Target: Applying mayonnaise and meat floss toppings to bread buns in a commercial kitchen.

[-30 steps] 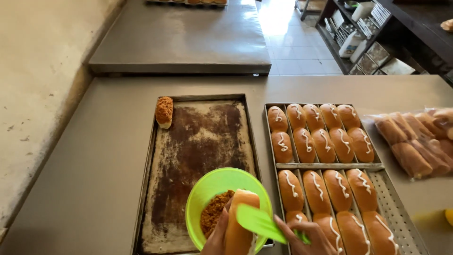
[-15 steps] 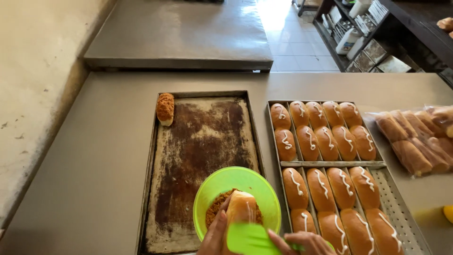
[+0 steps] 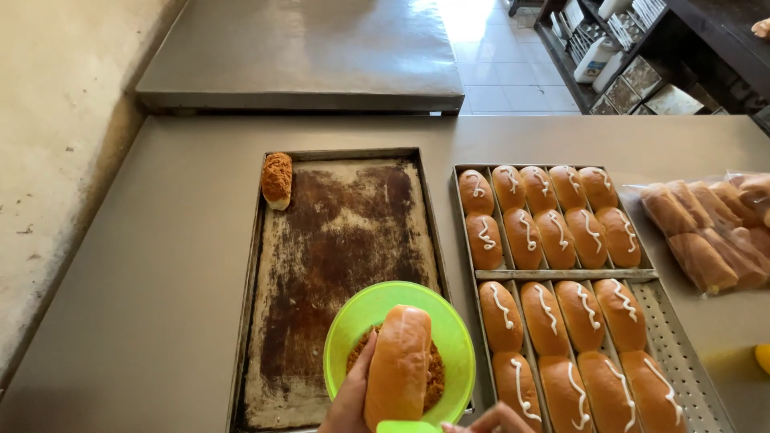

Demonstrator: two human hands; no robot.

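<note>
Left hand (image 3: 346, 405) wraps its fingers around a bun (image 3: 397, 370), holding it just over the green bowl (image 3: 361, 321), which carries brown crumbs (image 3: 434, 375) right under the bun. Right hand (image 3: 491, 418) barely shows at the bottom edge, next to a green scraper (image 3: 407, 426); whether its fingers grip it, I cannot tell. Beyond the fingers, a dark tray (image 3: 345, 232) holds one crumb-topped bun (image 3: 277, 180) at its far corner. To the right, a second tray (image 3: 678, 353) is packed with iced buns (image 3: 550, 240). Bagged buns (image 3: 706, 232) lie further right.
</note>
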